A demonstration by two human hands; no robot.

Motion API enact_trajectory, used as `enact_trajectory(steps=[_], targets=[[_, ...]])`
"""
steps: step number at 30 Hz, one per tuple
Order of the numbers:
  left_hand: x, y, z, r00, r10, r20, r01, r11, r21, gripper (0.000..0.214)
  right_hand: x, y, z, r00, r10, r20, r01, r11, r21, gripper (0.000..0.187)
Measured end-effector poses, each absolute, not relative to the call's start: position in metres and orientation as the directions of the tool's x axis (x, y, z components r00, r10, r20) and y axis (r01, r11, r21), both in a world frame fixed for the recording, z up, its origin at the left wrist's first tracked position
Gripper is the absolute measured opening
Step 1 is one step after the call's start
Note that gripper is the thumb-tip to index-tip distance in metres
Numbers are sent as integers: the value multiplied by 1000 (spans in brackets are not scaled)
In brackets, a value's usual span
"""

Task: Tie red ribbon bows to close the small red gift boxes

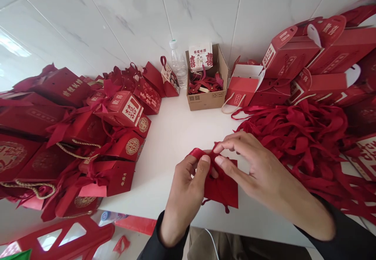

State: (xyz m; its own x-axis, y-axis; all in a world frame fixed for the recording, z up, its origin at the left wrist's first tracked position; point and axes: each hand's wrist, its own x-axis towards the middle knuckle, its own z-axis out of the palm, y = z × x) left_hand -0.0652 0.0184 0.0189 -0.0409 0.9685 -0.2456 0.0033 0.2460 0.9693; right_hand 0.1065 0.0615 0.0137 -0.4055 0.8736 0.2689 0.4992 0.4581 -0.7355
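Pinching red ribbon (pixel 196 151) with my left hand (pixel 187 183); right hand (pixel 257 166) narrow on same ribbon; slack grip could let it slip.

The hands (pixel 188 182) (pixel 257 166) partly hide what looks like red ribbon (pixel 197 153).

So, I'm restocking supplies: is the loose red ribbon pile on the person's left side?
No, the ribbon pile lies on the person's right, beside the right hand.

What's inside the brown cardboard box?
A tangle of red strips lies in the brown cardboard box, with a white printed piece upright behind them. Whatever lies beneath them is hidden.
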Motion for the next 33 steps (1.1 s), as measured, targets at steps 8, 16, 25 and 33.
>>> enact_trajectory(steps=[8,16,25,33], targets=[[-70,14,13,-32,979,-202,137,204,969,23,99,55,15,-423,905,-54,471,168,-866,4],[-70,10,5,-187,956,-225,85,244,966,27,98,54,9,-273,944,183,511,304,-804,8],[-67,-2,4,-238,967,-90,91,114,989,20,103,39,2,-243,912,330,663,404,-630,13],[-71,3,-9,-239,911,336,624,-121,772,31,105,36,3,-330,868,372,603,497,-625,16]])
